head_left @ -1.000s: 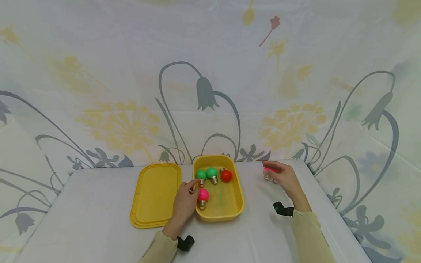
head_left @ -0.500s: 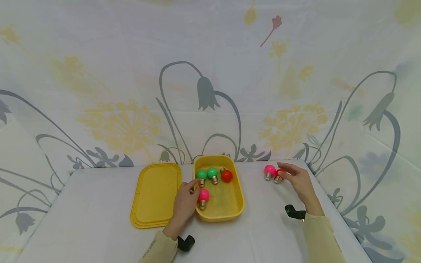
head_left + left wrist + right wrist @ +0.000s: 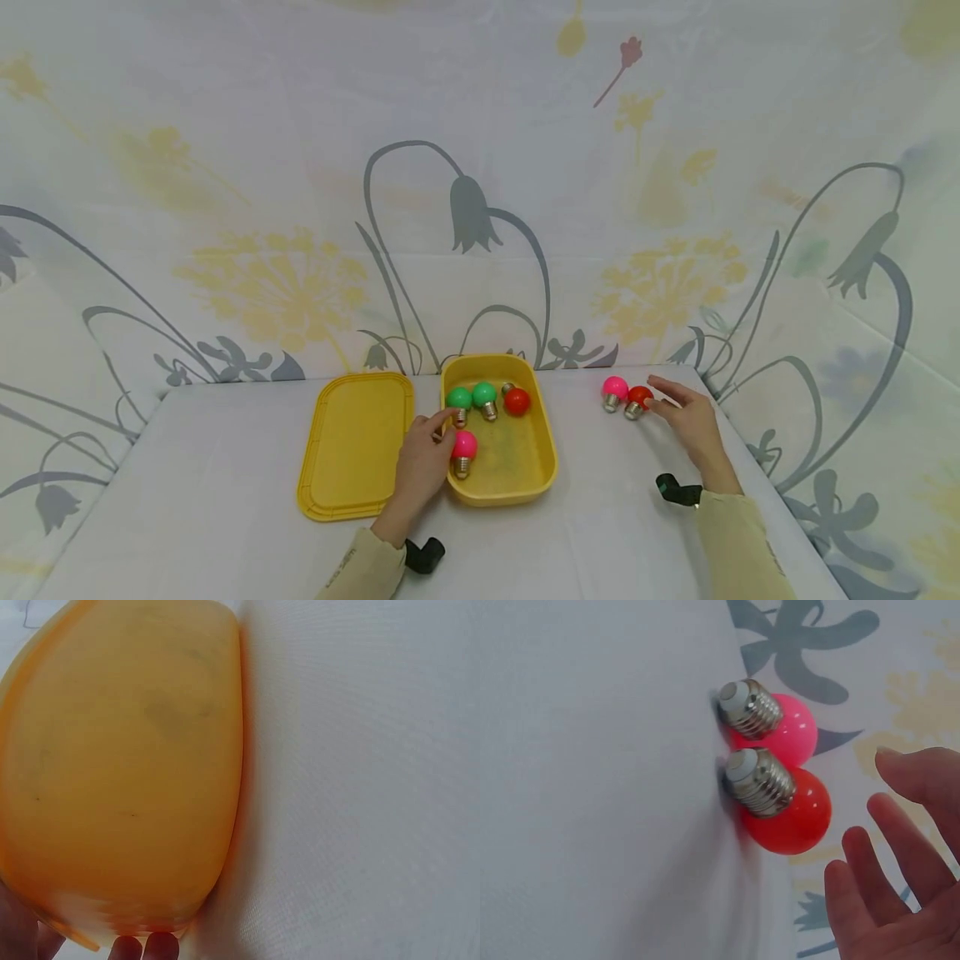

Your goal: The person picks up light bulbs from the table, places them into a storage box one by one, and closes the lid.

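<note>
My left hand (image 3: 422,457) grips the left wall of a yellow plastic box (image 3: 517,497); in the left wrist view its fingertips (image 3: 160,946) lie against the outside wall. Inside the box are two green light bulbs (image 3: 483,392), a red bulb (image 3: 517,402) and a pink bulb (image 3: 464,446). On the white table at right, another red bulb (image 3: 640,396) lies against a second pink bulb (image 3: 615,387), metal screw bases toward me. Just right of that pair, my right hand (image 3: 692,425) holds nothing, its fingers spread and apart from the red bulb in the right wrist view.
A flat yellow lid (image 3: 356,450) lies left of the box. Behind the table hangs a white cloth (image 3: 480,275) printed with flowers, which also runs along both sides. A black camera mount sits at each wrist.
My right hand has moved right, off the pink bulb and then the red one, leaving both uncovered on the table. My left hand and the box have stayed put.
</note>
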### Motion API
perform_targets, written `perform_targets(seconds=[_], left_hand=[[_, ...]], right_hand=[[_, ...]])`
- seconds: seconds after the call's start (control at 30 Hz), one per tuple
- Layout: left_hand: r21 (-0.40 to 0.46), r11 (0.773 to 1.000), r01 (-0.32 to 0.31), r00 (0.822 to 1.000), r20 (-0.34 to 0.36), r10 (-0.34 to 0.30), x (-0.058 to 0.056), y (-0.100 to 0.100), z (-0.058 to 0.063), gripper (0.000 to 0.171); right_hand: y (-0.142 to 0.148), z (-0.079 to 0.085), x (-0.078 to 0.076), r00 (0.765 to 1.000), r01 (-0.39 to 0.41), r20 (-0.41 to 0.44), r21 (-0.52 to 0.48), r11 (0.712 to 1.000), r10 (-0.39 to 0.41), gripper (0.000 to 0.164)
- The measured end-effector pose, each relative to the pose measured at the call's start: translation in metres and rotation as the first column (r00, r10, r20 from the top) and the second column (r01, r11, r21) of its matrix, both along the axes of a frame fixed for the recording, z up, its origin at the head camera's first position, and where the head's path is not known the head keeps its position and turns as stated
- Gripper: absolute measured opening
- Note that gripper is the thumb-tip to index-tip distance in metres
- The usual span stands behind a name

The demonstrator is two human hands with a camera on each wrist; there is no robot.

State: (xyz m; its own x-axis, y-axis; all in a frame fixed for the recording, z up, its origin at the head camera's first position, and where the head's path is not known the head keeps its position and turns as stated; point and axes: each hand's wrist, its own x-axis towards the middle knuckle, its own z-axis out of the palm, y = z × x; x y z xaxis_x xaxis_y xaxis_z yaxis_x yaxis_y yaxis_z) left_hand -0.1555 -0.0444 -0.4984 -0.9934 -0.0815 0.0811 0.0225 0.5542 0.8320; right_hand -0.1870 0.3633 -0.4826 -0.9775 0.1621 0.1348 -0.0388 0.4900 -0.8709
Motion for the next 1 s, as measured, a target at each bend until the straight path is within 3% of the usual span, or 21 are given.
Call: perform_targets(seconds=[0.43, 0.7, 1.0], left_hand=[[0.009, 1.000, -0.004, 1.000, 0.004, 0.004, 0.001, -0.001, -0.001, 0.030], [0.005, 1.000, 0.000, 1.000, -0.002, 0.000, 0.001, 0.000, -0.003, 0.030], [-0.002, 1.000, -0.003, 1.000, 0.003, 0.003, 0.000, 0.001, -0.001, 0.030]], right_hand=[[0.000, -0.020, -0.011, 0.998, -0.024, 0.060, 0.065, 0.998, 0.020, 0.054], [-0.002, -0.021, -0.013, 0.989, 0.043, 0.131, 0.154, 0.987, -0.064, 0.052], [-0.004, -0.021, -0.012, 0.987, 0.105, 0.108, 0.147, 0.984, -0.122, 0.047]])
